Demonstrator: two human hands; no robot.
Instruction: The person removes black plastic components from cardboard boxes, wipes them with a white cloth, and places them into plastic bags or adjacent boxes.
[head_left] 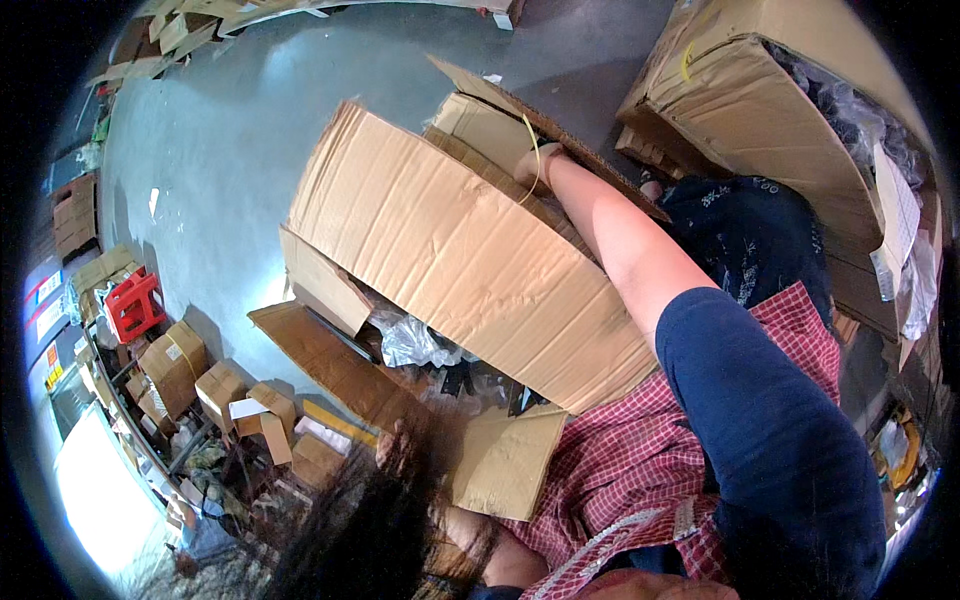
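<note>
A large brown cardboard box (470,270) lies tilted in front of me. Its near-left side gapes between folded-out flaps, showing clear plastic bags (410,342) and dark items inside. My right arm stretches over the box, and my right hand (538,168) is at the gap by its far flap (540,120); its fingers are hidden. A thin yellow strap (532,150) loops beside that wrist. Lower down, fingers of my left hand (394,446) grip the edge of the near brown flap (340,365), partly covered by dark hair.
Another large open carton (760,110) with plastic bags stands at the right. Along the left are several smaller cardboard boxes (172,362), a red plastic stool (134,304) and cluttered shelving. Grey floor (230,150) extends beyond the box. More cardboard lies at the far edge.
</note>
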